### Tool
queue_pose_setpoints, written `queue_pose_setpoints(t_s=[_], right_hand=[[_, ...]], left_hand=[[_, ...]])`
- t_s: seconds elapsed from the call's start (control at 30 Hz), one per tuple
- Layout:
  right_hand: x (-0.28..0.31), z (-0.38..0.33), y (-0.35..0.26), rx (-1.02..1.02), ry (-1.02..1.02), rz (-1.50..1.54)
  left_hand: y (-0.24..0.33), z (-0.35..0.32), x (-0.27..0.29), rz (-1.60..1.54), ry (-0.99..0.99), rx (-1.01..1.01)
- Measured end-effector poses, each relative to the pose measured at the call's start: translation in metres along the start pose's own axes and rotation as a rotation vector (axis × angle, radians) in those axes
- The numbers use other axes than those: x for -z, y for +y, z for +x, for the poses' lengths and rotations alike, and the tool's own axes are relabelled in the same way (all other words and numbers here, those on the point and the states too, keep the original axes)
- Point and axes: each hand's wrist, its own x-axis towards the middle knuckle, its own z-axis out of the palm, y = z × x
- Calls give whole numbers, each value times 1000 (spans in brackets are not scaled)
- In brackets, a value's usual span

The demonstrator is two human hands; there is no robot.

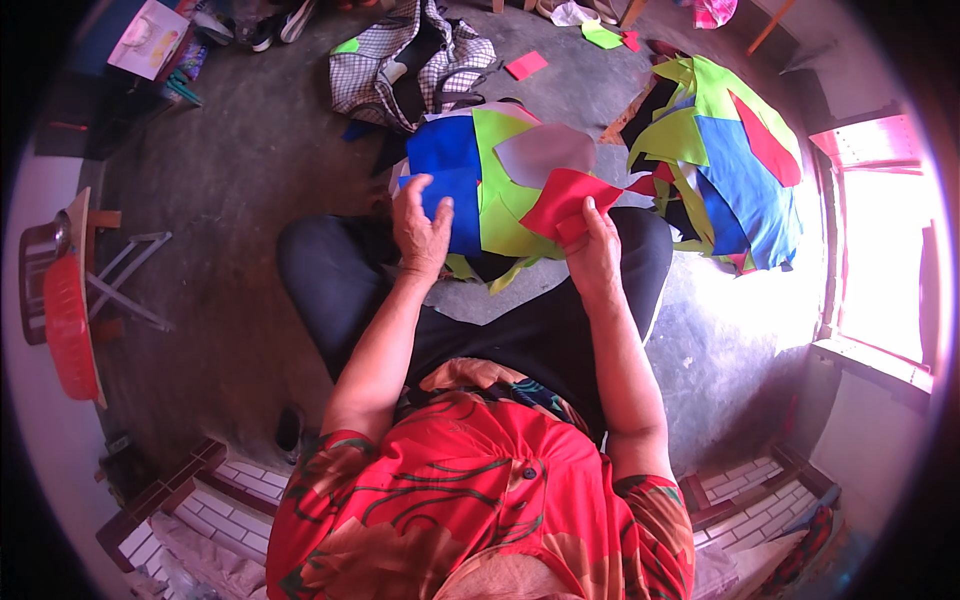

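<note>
On the lap, red fabric piece [562, 203] pinched, creased, triangular, bright.

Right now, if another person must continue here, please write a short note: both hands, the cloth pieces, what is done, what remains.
Left hand: flat on the blue cloth piece of the lap stack.
Right hand: pinching a red cloth piece at the stack's right edge.
Lap stack: blue, lime green, grey pieces, layered on the knees.
Second heap: mixed colours, on the floor to the right.
Done: several pieces layered.
Left: red piece not yet laid flat; a few scraps lie loose on the floor.
</note>
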Motion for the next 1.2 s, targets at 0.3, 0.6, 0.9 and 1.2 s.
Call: queue_pose_setpoints(t_s=[0.3, 0.6, 0.9, 1.2], right_hand=[[-13, -4, 8, -261, -225, -135], [-6, -1, 19, -183, -37, -675], [-8, -9, 23, -125, -319, -1262], [-7, -24, 25, -120, -795, -1760]], left_hand=[[24, -14, -2, -1182, -953, 795], [19, -8, 0, -1137, -733, 858], [10, -5, -8, -862, -545, 626], [76, 36, -33, -1086, -838, 558]])
